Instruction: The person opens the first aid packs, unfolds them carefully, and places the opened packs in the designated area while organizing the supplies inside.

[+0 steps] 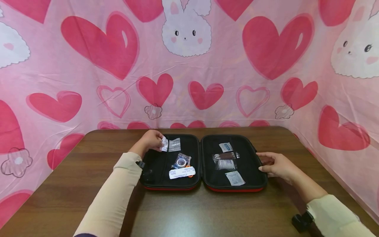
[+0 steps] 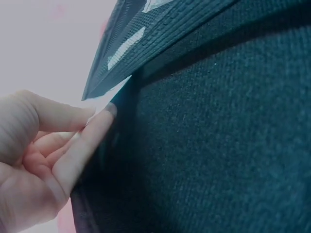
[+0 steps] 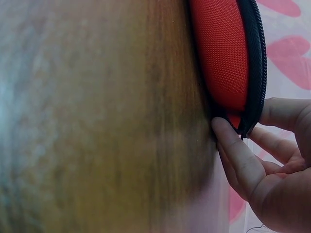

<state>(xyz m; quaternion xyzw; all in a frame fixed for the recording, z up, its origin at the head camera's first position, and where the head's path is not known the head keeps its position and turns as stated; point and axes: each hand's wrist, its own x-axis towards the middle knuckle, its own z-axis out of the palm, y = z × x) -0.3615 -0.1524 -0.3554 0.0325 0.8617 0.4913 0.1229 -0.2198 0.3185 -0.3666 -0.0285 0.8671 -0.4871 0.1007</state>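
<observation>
Sleeves, pale, two: left (image 1: 108,197) at lower left, right (image 1: 334,214) at lower right with a black wrist device (image 1: 302,221).

Table (image 1: 165,210), brown wood-grain, across the lower frame.

Case (image 1: 251,174), black-lined with red outside, lying open like a book at centre frame.

Right half, bottom to top: a pale square packet (image 1: 235,178); a clear bag (image 1: 225,164) with white contents; a narrow pack of sticks (image 1: 223,156); a blue-and-white packet (image 1: 226,147).

Right hand (image 1: 279,165), right of centre: thumb and fingers clamped on the case's outer edge.

Left half, bottom to top: a long white printed packet (image 1: 182,172), an orange item (image 1: 190,176) partly hidden beneath; a white ring (image 1: 177,163) against a blue packet; a translucent packet (image 1: 174,144).

Left hand (image 1: 150,140), upper left of the case: thumb and fingertips pinched together on a small white packet (image 1: 164,144), beside the translucent one; the left wrist view shows it at the edge of a mesh panel (image 2: 146,43).

Backdrop (image 1: 180,65), pink, printed with hearts and rabbits, across the upper frame.
</observation>
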